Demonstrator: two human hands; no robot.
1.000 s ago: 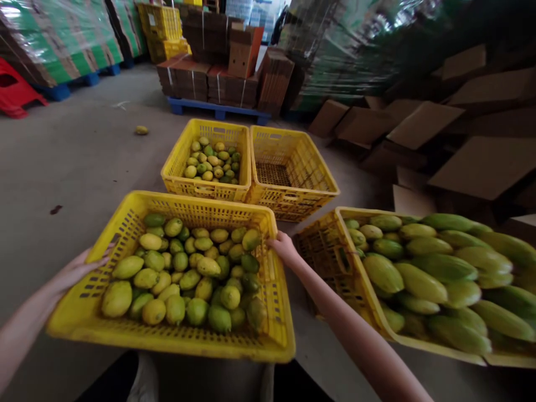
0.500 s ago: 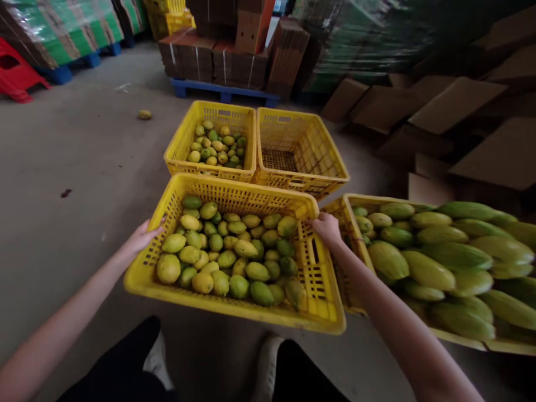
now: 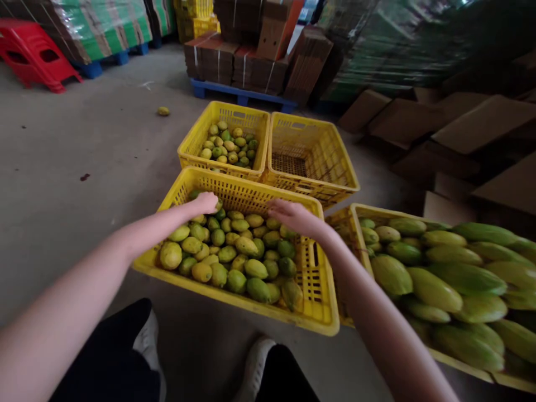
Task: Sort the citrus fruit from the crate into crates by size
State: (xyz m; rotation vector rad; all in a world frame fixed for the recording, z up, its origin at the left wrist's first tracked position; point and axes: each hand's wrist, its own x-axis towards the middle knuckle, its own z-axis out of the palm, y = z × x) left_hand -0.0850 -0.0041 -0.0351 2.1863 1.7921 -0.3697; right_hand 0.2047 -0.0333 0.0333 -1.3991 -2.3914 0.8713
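Below me stands a yellow plastic crate [image 3: 234, 310] holding many small oval green-yellow fruits [image 3: 247, 245]; whether they are small papayas or lemons I cannot tell. My left hand [image 3: 205, 202] reaches into its back left part, fingers curled down at a greenish fruit [image 3: 218, 205], partly hidden by the hand. Over the fruit at the back right of the same crate hovers my right hand [image 3: 288, 214], its fingers stretched out and holding nothing.
Behind are two more yellow crates, one with similar small fruits [image 3: 230, 142], the other crate [image 3: 312, 120] bare inside. On my right a crate brims with large papayas [image 3: 460, 273]. Flattened cardboard [image 3: 473, 123], a blue pallet [image 3: 243, 97] and a red stool [image 3: 36, 53] stand farther off.
Both hands have let go of the crate's side rims and moved inward over the fruit. The crate now rests slightly tilted in view, and the view has shifted left.
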